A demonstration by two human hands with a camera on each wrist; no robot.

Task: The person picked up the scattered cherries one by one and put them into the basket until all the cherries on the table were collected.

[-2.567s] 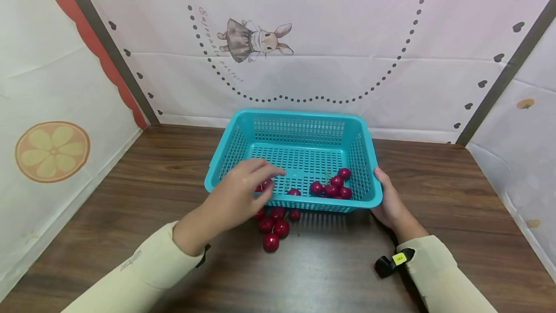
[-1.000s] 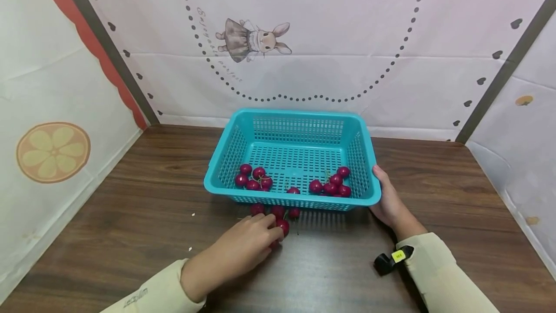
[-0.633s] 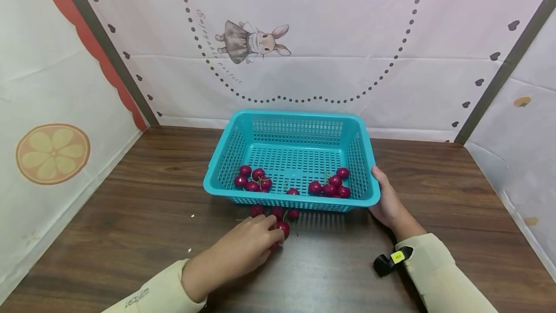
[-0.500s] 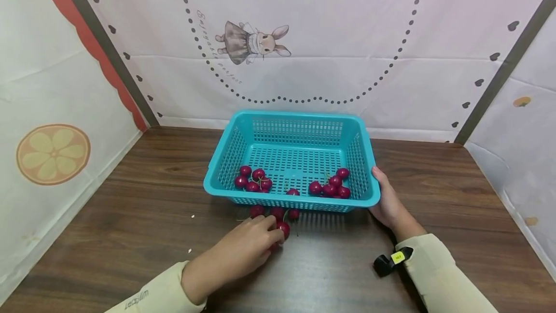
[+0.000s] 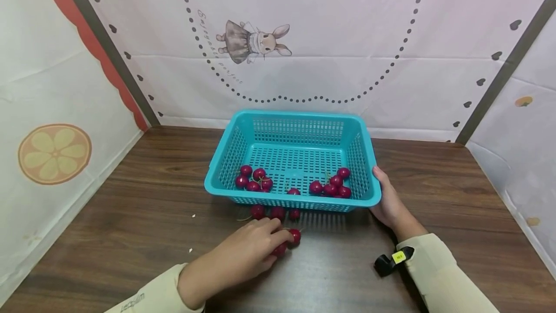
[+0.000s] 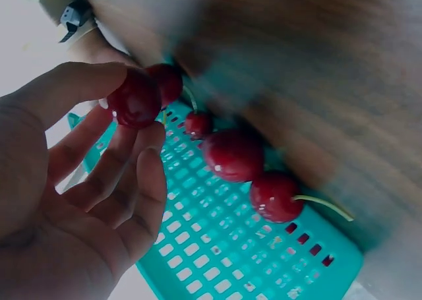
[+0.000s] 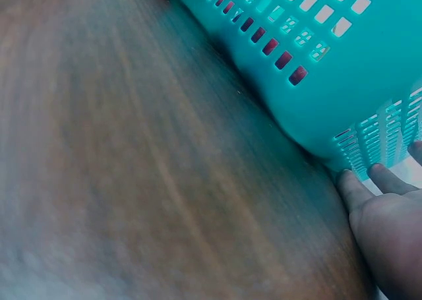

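My left hand [image 5: 247,248] is low over the table in front of a turquoise basket [image 5: 299,203]. In the left wrist view, its thumb and fingers pinch a dark red cherry [image 6: 135,101]. Another cherry [image 6: 168,82] sits right behind that one, and it shows just beyond my fingertips in the head view. Three more cherries [image 6: 234,155] lie in a row along the basket's front wall, one with a long stem. My right hand [image 5: 388,204] rests at the basket's right side, thumb at the rim, extended fingers touching the outer wall in the right wrist view.
Inside the basket, several cherries [image 5: 253,186] cluster at the front left and several more cherries [image 5: 330,190] at the front right. A lone cherry [image 5: 293,191] is between them. Small white specks dot the wooden table [image 5: 143,216]. A printed cloth [image 5: 321,76] stands behind.
My left hand has come from over the basket down to the table cherries, leaving the left cluster inside visible. Just now one table cherry shifted right and nearer. My right hand stays put.
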